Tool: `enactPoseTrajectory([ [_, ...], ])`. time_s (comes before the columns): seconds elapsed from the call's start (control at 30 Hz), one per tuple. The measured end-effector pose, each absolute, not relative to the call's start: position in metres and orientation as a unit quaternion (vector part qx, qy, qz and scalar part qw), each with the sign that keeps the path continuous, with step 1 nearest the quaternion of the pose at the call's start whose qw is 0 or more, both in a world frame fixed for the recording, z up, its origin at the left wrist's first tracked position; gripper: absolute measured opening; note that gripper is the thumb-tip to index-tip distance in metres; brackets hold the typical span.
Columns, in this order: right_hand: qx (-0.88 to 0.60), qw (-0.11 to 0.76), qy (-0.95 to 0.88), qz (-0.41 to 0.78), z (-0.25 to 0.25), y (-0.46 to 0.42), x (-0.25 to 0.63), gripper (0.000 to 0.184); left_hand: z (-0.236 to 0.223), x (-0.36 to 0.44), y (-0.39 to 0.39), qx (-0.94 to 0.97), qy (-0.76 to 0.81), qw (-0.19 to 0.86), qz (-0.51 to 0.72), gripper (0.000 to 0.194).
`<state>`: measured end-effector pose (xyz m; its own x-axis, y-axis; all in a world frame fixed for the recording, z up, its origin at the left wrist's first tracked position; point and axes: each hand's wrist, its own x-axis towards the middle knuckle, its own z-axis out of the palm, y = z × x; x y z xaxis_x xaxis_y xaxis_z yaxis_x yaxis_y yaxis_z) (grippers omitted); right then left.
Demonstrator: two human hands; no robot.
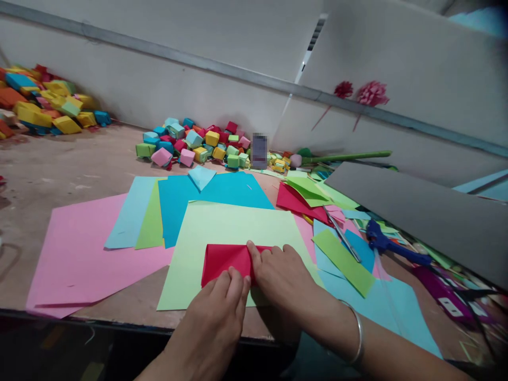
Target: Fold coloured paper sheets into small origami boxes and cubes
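Nearest, the left hand [218, 312] presses the near edge of the red paper [226, 259], fingers close together; the right hand [280, 267] lies on its right part, index finger extended. The red paper lies beneath and just beyond the fingertips, on a pale green sheet [222, 225]. Farther left lies a pink sheet [87, 238]; farther right, scissors [343, 235]; at the far side, folded paper cubes [194, 140].

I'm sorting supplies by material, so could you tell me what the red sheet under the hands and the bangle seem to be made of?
The red sheet looks like thin matte paper, given its crisp straight edges and creases. The bangle seems to be smooth, silvery metal, judging by its shine, though coated plastic is possible.
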<state>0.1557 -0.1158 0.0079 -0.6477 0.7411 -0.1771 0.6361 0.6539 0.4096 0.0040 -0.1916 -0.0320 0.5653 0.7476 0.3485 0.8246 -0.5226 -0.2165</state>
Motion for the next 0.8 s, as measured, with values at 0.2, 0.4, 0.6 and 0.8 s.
enactPoseTrajectory([
  [0.2,0.381,0.195,0.888,0.168,0.010,-0.137,0.150,0.062,-0.032,0.006,-0.191,-0.864,-0.462,0.175,-0.097,0.050],
  [0.4,0.440,0.224,0.860,0.127,0.007,-0.125,0.166,0.065,-0.033,0.005,-0.188,-0.870,-0.467,0.139,-0.074,0.052],
  [0.6,0.504,0.244,0.815,0.148,0.026,-0.108,0.182,0.060,-0.028,0.006,-0.188,-0.868,-0.470,0.129,-0.093,0.046],
  [0.8,0.310,0.067,0.948,-0.029,0.028,-0.101,0.168,0.020,-0.032,0.005,-0.189,-0.861,-0.462,0.156,-0.145,0.044],
])
